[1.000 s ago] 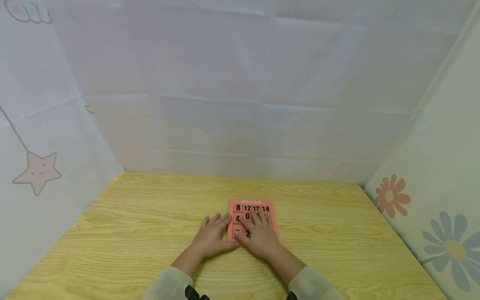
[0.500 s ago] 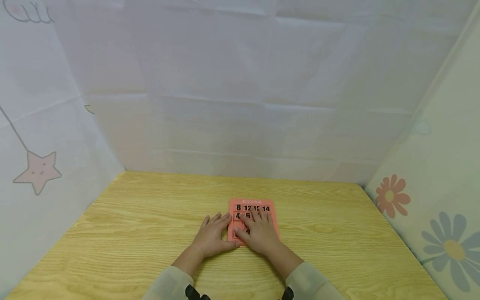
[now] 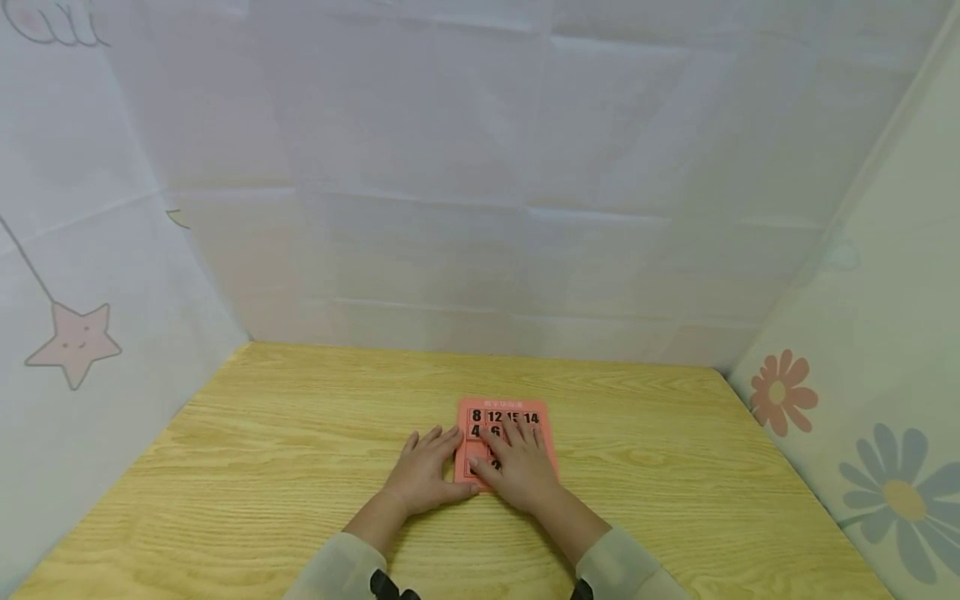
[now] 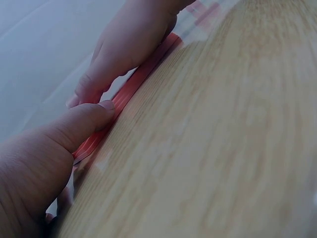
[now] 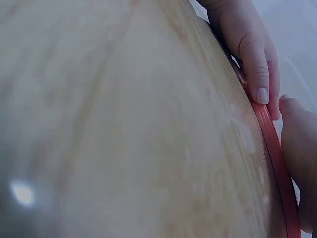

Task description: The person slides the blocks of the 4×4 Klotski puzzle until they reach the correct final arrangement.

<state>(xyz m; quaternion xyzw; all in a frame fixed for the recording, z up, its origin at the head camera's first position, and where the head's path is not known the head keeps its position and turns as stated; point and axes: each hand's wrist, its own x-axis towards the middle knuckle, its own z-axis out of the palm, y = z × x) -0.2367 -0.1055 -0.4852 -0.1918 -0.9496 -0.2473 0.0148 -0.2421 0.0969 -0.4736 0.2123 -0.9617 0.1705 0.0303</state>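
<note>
A pink number sliding puzzle lies flat on the wooden table, its black-numbered tiles partly covered by my right hand. Along its left column I see tiles 8 and 4, with a bare gap below them. My left hand holds the near left corner, thumb against the front edge and fingers along the left side. Spread over the tiles, my right hand rests with its fingers pointing away and its thumb near the lower left tile. Both hands show at the puzzle's edge in the wrist views.
The wooden table extends around the puzzle on all sides. Pale cloth walls enclose it at the back, left and right, with a printed star and flowers.
Tile 4 has slid up against tile 8, leaving a gap beneath it in the left column. My right thumb has shifted slightly; my left hand has stayed in place.
</note>
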